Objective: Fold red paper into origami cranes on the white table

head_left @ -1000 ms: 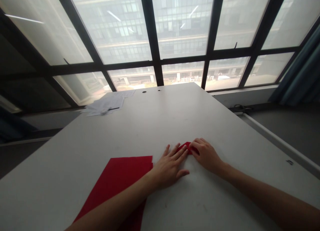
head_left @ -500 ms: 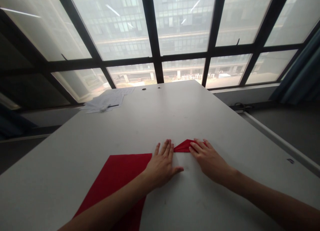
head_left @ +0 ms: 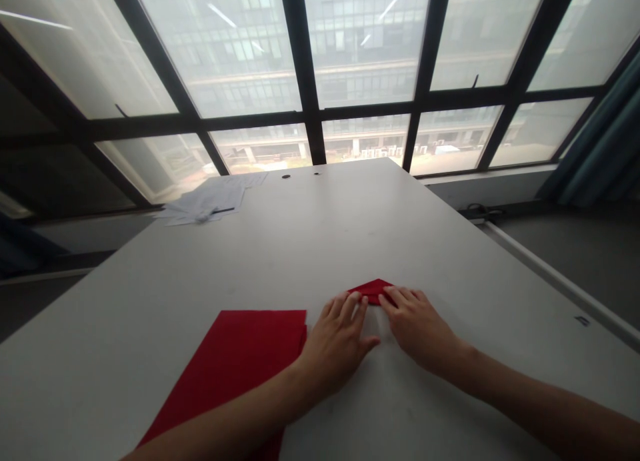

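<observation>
A small folded piece of red paper (head_left: 373, 289) lies flat on the white table, its peak pointing away from me. On its left end rest the fingertips of my left hand (head_left: 337, 338); the fingers are spread and the thumb sticks out to the right, so this hand is open. My right hand (head_left: 420, 324) has its fingers bent and close together over the paper's right end, holding it against the table. Both hands cover parts of the paper. Partly under my left forearm is a larger sheet of red paper (head_left: 235, 361).
The white table (head_left: 320, 234) stretches toward large dark-framed windows (head_left: 360, 48). Loose white papers (head_left: 215, 196) with a dark pen (head_left: 223, 211) lie at the far left. A small dark mark (head_left: 583, 321) is near the right edge. Blue curtains (head_left: 600, 141) hang at the right.
My left hand has moved right, from beside the folded paper onto its left end. My right hand has stayed nearly in place. A little more of the large red sheet's right edge shows.
</observation>
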Available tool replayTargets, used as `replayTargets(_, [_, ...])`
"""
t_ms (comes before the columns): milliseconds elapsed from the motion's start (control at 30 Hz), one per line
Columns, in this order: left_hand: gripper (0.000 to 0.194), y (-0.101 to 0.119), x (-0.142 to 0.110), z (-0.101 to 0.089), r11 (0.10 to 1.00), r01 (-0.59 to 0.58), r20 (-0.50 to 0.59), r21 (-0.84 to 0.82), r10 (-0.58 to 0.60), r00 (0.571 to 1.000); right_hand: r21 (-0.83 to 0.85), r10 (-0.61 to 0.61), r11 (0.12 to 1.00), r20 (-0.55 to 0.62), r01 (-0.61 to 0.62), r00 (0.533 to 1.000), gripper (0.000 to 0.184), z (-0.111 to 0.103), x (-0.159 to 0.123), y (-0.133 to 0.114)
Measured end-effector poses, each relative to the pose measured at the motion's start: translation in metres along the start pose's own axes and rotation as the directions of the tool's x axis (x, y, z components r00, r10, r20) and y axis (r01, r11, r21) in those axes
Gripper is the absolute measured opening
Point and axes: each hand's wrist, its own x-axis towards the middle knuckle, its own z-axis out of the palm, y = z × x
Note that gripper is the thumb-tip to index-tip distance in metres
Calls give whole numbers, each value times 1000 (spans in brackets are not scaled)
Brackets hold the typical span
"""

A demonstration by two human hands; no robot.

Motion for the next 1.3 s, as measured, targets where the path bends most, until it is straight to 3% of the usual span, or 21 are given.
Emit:
replayTargets(133, [58, -3, 2, 4, 997, -29, 7, -70, 30, 1000, 136, 74, 988, -51, -67, 996, 18, -6, 2, 4])
replayTargets(300, [54, -7, 8, 7, 989, -57, 10, -136, 59, 998, 357, 257, 911, -98, -207, 961, 26, 5, 15, 32])
replayTargets(533, [58, -9, 12, 5, 991, -89, 6, -96, 90, 996, 510, 248, 835, -15, -206, 969, 16, 11, 19, 37])
replayTargets(733, [58, -9, 11, 4, 989, -120, 7, -81, 121, 993, 586, 247, 790, -36, -180, 968, 13, 6, 19, 31])
replayTargets(900, [49, -8, 14, 0, 980, -78, -2, -183, 79, 997, 501, 84, 865, -82, -31, 993, 20, 3, 16, 25])
replayTargets(1033, [45, -9, 16, 1, 989, -62, -38, -134, 57, 998, 387, -49, 920, -44, 62, 998, 23, -3, 11, 19])
replayTargets(1133, [53, -11, 16, 4, 992, -87, -50, -90, 83, 995, 317, -70, 946, -28, 76, 997, 21, -6, 8, 16])
replayTargets(1233, [60, -13, 15, 6, 995, -85, 5, -55, 86, 996, 246, -54, 968, -31, 60, 998, 13, -6, 7, 13])
replayTargets(1300, [63, -14, 15, 7, 996, -86, 38, -36, 88, 995, 195, -52, 979, -43, 60, 998, 18, -5, 6, 11])
